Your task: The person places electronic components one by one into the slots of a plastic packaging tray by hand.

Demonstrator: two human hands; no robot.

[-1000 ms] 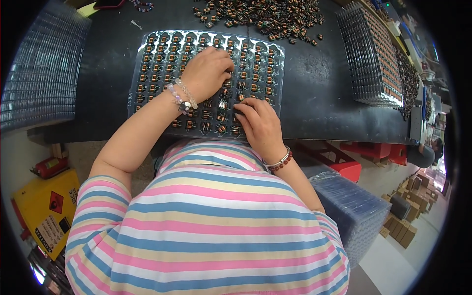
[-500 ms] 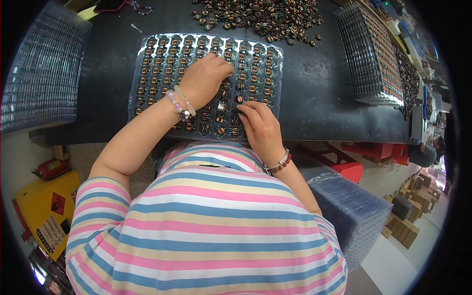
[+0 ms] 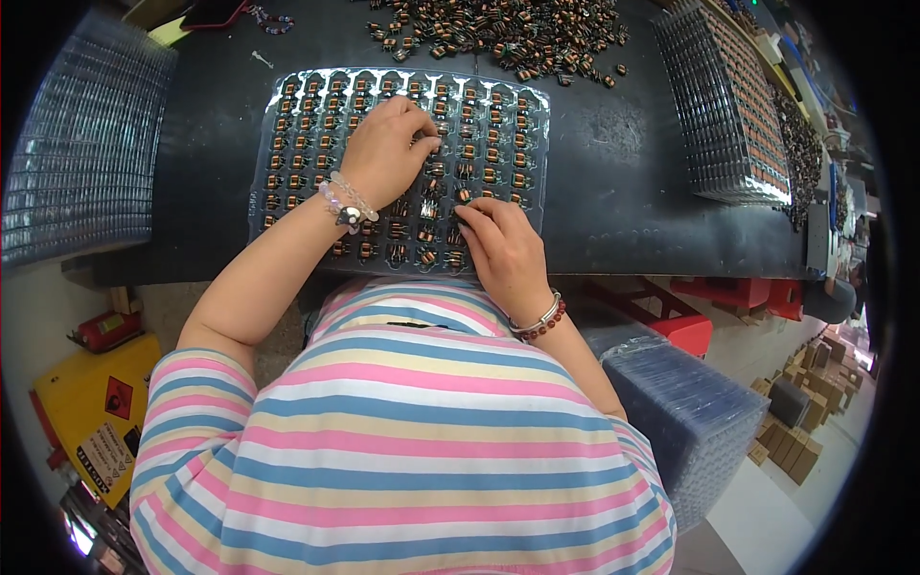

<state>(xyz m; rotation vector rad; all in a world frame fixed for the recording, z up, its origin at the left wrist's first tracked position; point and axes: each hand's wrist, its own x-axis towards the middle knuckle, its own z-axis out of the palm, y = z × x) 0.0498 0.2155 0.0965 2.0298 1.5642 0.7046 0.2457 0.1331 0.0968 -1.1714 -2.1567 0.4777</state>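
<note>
A clear plastic tray (image 3: 257, 192) with rows of pockets lies on the dark table, most pockets holding small copper-wound coils (image 3: 518, 179). Over the tray's middle, my left hand (image 3: 383, 153) is bent with thumb and forefinger close together at a pocket. Whatever those fingertips hold, if anything, is hidden. Lower on the tray, toward its right, my right hand (image 3: 508, 247) pinches a small dark coil at a pocket between thumb and forefinger. Several coils under the left hand and wrist are covered.
Loose coils (image 3: 498, 34) are heaped beyond the tray. Stacked clear trays (image 3: 81, 144) stand at left, and a stack of filled trays (image 3: 719, 105) at right. A red-edged phone-like object (image 3: 216, 13) and a beaded string (image 3: 271, 21) lie far left. Wrapped trays (image 3: 685, 412) stand below the table's right.
My left hand has shifted slightly left and its thumb now shows beside the forefinger. My right hand has moved a little to the left, still pinching at the tray.
</note>
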